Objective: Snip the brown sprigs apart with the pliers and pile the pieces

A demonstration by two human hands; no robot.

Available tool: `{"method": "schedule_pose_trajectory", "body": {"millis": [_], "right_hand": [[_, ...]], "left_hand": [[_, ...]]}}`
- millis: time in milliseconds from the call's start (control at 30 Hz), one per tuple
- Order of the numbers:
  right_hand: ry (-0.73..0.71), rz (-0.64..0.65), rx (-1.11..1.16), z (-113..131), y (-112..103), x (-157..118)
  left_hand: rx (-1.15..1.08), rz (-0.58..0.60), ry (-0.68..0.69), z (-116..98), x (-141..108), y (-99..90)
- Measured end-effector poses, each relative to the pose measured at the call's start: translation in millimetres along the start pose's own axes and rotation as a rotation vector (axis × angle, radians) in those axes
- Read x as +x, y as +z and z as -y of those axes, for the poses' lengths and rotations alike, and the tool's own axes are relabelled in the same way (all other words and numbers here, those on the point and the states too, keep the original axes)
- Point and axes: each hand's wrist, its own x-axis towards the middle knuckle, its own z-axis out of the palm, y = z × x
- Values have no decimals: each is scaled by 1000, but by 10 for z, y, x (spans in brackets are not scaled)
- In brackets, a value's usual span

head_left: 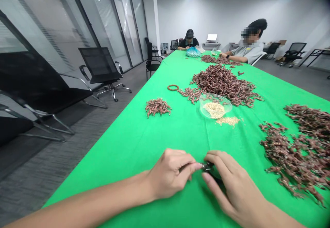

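Low over the green cloth of the desk point(121, 155), the left hand point(170, 174) and the right hand point(233, 183) are together, their fingers meeting. Between them is a small dark metal piece point(207, 166), pinched by the left fingertips and touched by the right fingers from the other side (the fingers hide too much of it to tell exactly what it is).

Just ahead of the hands, a clear plastic bowl point(215, 106) holds pale beige grains point(214, 110), and a loose patch of similar grains point(228, 120) lies just beside it. Behind the bowl and touching it spreads a large heap of reddish-brown strands point(221, 85). A brown beaded ring point(173, 87) lies to its left, near a smaller heap of the same strands point(157, 107). More of these strands sprawl in a broad mass point(296, 155) to the right of the right hand.

Farther along the desk, a co-worker point(247, 47) in a grey shirt sits at the right side with both forearms by another heap point(220, 59). A second co-worker point(189, 39) sits at the far end behind a blue plastic bag point(193, 52). A white laptop point(211, 38) stands behind that person, and black mesh chairs point(100, 65) stand along the glass partition point(103, 21) to the left.
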Motion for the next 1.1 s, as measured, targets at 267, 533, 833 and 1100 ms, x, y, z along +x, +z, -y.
{"method": "schedule_pose_trajectory", "body": {"millis": [267,533,833,1100], "right_hand": [[-50,-43,-148,-32,57,15],[-190,-60,-301,37,-57,66],[-169,-175,-374,92,-29,74],[-207,-263,-372,-13,-55,66]], "left_hand": [[-94,56,-172,-10,32,-7],[-257,33,-304,-183,63,-52],[-497,-35,-450,-259,24,8],[-542,-108,-408,-171,-32,-32]]}}
